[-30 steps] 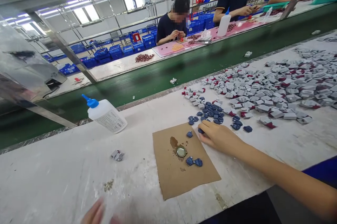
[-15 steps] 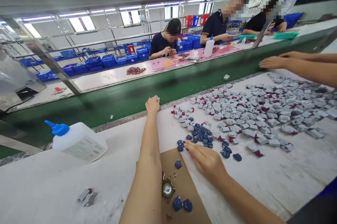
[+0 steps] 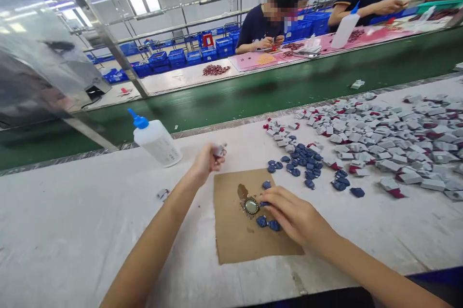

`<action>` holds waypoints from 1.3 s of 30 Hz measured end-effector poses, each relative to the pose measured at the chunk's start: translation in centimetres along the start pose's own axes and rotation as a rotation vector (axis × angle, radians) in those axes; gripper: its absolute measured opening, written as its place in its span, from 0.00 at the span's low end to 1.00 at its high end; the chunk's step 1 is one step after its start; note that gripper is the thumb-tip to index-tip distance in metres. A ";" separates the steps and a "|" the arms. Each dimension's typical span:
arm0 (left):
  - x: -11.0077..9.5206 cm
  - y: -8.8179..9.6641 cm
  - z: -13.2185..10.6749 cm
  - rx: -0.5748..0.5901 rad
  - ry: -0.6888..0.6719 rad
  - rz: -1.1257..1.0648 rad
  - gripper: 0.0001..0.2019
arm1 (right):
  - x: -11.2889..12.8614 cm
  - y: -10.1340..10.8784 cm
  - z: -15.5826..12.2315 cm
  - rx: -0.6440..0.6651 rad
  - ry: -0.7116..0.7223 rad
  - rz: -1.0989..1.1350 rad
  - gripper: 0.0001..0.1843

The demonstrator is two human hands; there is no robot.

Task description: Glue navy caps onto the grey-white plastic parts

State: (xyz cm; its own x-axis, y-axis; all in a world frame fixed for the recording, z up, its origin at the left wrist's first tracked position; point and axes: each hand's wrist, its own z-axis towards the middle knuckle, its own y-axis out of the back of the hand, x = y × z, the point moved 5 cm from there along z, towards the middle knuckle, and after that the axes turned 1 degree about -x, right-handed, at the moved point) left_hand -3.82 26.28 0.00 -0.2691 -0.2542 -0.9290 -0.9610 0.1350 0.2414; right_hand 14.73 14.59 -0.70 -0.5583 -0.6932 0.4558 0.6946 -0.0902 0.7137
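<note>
I see the small grey piece [image 3: 219, 150] pinched between the thumb and fingers of my left hand [image 3: 208, 159], held just above the white table [image 3: 72, 231], over the far left corner of the cardboard sheet [image 3: 238, 243]. That hand is closed around it, with only the tip of the piece showing.

My right hand [image 3: 292, 214] lies low over the sheet, fingers curled down, their tips on a blue piece [image 3: 264, 203] just beside the round metal cap [image 3: 250, 206]. I cannot tell whether they pinch it or only press on it. Two more blue bits [image 3: 266, 223] lie near the hand's edge, and a brown stain marks the card by the cap.

Beyond the sheet sits a loose cluster of blue pieces [image 3: 300, 161], and to its right a wide heap of grey and red pieces [image 3: 379, 134]. A glue bottle [image 3: 157, 140] with a blue nozzle lies tilted to the left. Past the table runs a green belt [image 3: 253, 93], with seated people [image 3: 267, 23] working across it.
</note>
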 end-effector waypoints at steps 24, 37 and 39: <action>5.7 -2.4 -17.5 -0.228 -0.008 -0.891 0.13 | 9.5 2.0 4.5 0.068 0.002 0.230 0.09; 4.8 -2.0 -17.9 -0.104 -0.201 -0.545 0.10 | 8.0 1.5 3.7 0.338 -0.184 0.531 0.04; 5.2 -2.3 -17.8 -0.098 -0.191 -0.530 0.10 | 7.4 0.9 3.0 0.313 -0.231 0.592 0.04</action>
State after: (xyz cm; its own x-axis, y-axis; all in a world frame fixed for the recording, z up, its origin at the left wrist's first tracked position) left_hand -4.13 7.60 -0.37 0.2594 -0.0838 -0.9621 -0.9652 -0.0553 -0.2555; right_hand 9.82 11.51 4.92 -0.2329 -0.3893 0.8912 0.7679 0.4887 0.4141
